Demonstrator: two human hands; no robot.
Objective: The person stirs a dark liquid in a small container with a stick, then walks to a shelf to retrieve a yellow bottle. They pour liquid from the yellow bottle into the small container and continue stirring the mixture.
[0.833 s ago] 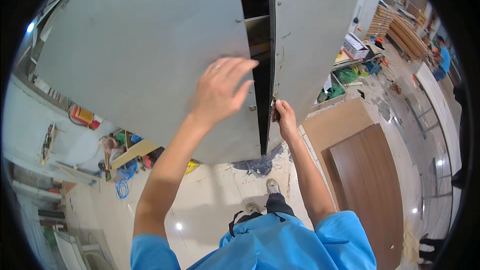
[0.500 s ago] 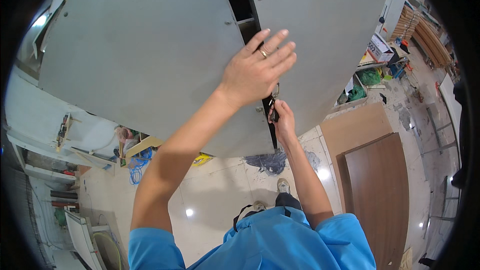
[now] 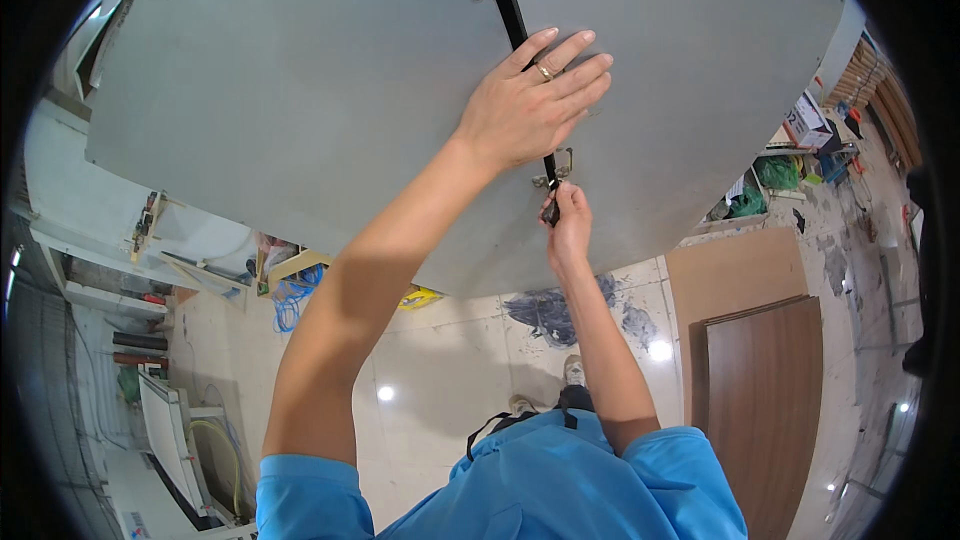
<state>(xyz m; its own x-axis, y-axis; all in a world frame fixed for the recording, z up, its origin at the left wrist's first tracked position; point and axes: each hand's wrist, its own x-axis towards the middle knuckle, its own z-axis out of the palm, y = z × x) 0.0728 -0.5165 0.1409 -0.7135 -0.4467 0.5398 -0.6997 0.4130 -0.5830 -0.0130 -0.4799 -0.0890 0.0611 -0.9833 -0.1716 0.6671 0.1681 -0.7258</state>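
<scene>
Two large grey door panels, the left panel and the right panel, meet at a narrow black gap. My left hand lies flat across that gap, palm down with fingers stretched out, a ring on one finger. Below it, a small metal hasp sits on the right panel's edge. My right hand is closed round a small black object at the seam, just under the hasp. Its exact kind is hard to make out, as the fingers cover part of it.
Brown wood boards and a cardboard sheet lie on the tiled floor at right. A white box and green bags stand beyond the doors. Blue hose and yellow material lie at left.
The dark opening between the two panels has narrowed to a thin strip. My left hand stays flat over the seam, and my right hand keeps hold of the small black object.
</scene>
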